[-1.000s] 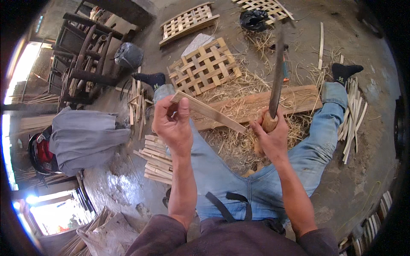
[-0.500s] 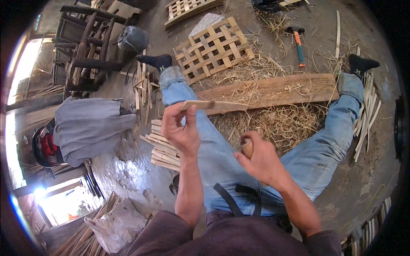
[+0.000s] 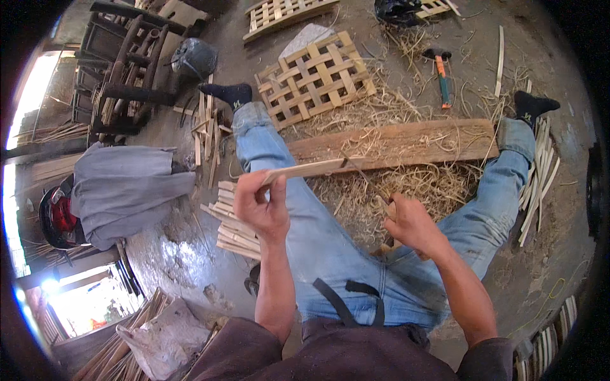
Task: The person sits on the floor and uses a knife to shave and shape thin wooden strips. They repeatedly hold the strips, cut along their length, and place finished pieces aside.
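Crossing mid-frame, a flat pale wooden strip (image 3: 308,169), seemingly part-shaved, is gripped by the left hand (image 3: 262,204), a slim dark steel knife (image 3: 368,181) by the right hand (image 3: 416,223)

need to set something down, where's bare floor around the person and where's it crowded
Bare floor lies between the right thigh and yellow cord, and, leftward, between the grey cloth and stacked slats. Crowded between the legs: shavings on and around the plank, with knife and strip held nearby.
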The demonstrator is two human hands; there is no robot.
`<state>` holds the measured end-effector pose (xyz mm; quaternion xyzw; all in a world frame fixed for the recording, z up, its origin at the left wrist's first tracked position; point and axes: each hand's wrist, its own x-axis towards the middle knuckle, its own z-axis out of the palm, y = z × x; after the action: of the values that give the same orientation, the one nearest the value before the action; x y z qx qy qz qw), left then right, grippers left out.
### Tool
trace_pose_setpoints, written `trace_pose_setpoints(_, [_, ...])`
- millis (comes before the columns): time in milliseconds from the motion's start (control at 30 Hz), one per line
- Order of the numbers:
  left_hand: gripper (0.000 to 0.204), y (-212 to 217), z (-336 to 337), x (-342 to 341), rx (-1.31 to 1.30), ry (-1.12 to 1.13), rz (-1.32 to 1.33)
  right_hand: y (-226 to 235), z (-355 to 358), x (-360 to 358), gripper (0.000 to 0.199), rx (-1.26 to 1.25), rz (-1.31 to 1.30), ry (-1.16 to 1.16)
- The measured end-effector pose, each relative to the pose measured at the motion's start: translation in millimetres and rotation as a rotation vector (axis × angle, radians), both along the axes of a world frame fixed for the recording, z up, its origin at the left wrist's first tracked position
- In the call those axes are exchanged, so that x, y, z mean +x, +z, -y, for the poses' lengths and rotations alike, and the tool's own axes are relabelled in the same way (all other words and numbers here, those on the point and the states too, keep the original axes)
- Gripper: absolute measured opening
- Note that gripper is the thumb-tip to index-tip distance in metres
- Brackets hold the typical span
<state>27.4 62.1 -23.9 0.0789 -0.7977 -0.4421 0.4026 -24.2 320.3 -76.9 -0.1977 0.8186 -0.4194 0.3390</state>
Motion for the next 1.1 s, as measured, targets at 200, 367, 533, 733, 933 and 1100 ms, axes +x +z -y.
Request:
trace_pose_setpoints(200, [0.027, -5, -18, -11, 0.116, 0.086, 0.051, 9, 8, 22, 0.037, -0.101, 0.092, -0.113])
trace_pose_setpoints(367, [0.04, 5, -16, -6, -0.066, 0.072, 0.204, -19, 14, 28, 0.039, -0.088, 0.01, -0.11])
trace_pose_setpoints(533, [0.041, 12, -11, 2, 0.152, -0.189, 0.171, -27, 22, 32, 0.039, -0.03, 0.041, -0.143])
trace_pose_setpoints(733, [0.056, 16, -12, 3, 0.206, -0.104, 0.233, -22, 33, 39, 0.043, -0.008, 0.069, -0.157])
trace_pose_setpoints(933, [0.048, 21, -16, 6, 0.198, -0.103, 0.21, 52, 41, 57, 0.041, -0.183, 0.218, -0.178])
trace_pose_setpoints(1100, [0.044, 19, -22, 7, 0.196, -0.064, 0.156, 62, 40, 50, 0.045, -0.315, 0.188, -0.064])
